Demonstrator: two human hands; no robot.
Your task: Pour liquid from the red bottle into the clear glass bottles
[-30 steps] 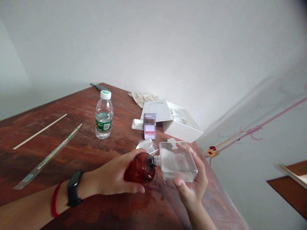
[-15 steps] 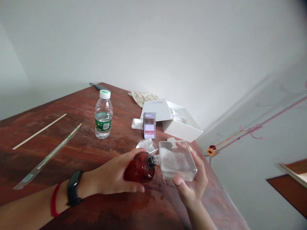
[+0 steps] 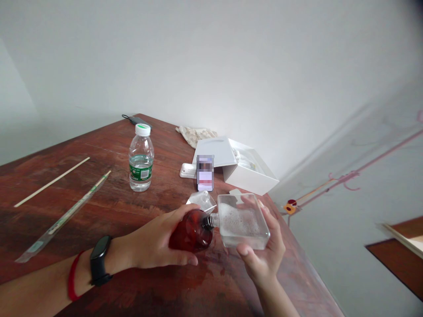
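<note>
My left hand [image 3: 165,240] is wrapped round a dark red-brown bottle [image 3: 191,231], which has a black threaded neck. In my right hand [image 3: 266,251] lies a clear square bottle [image 3: 243,220] with liquid and foam inside, tipped on its side. The two bottle necks meet end to end, the clear neck pointing left against the black one. Just behind them on the table [image 3: 132,224] sits a clear angular piece [image 3: 201,201], partly hidden by my left hand. A phone [image 3: 205,174] stands upright beyond it.
A water bottle [image 3: 141,163] with a green label stands to the left. Near it lie a bare wooden stick [image 3: 53,181] and a wrapped pair of chopsticks [image 3: 66,215]. An open white box [image 3: 249,176], a white case [image 3: 187,170] and a cloth [image 3: 194,135] are at the back.
Both hands keep their holds and the necks stay together. The whole view has shifted slightly; the liquid and foam in the clear bottle look a little different.
</note>
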